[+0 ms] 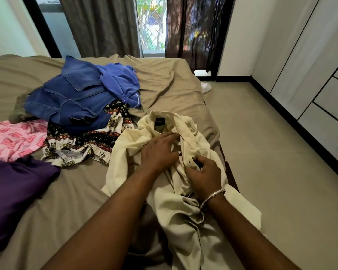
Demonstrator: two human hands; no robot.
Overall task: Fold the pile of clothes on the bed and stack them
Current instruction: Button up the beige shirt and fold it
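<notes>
Big bed (47, 201) under a tan sheet, filling the left and middle. Grey floor (271, 152) on the right, with white cupboards (310, 65) along the wall. Dark curtains (105, 26) at the far end, a window (151, 24) between them.

Pile of clothes on the bed, far left of middle: blue jeans (70, 102) on top, a blue top (121, 80) just beside them on the right, a black and white patterned cloth (82, 145) under and in front. Pink cloth (14, 139) flat at the left, touching the patterned one. Purple cloth (14, 188) nearer, at the left edge.

Cream shirt (129, 158) crumpled near the bed's right edge, collar pointing away, lower part hanging toward the near side.

Left hand (157, 152) flat on the shirt near the collar, fingers (170, 136) spread out and relaxed, pressing the cloth. Right hand (205, 176) just beside it, fingers curled, pinching a bit of the shirt front. Silver bangle (213, 195) on the right wrist.

Small white thing (206, 87) on the floor past the bed corner, too blurry to tell.
</notes>
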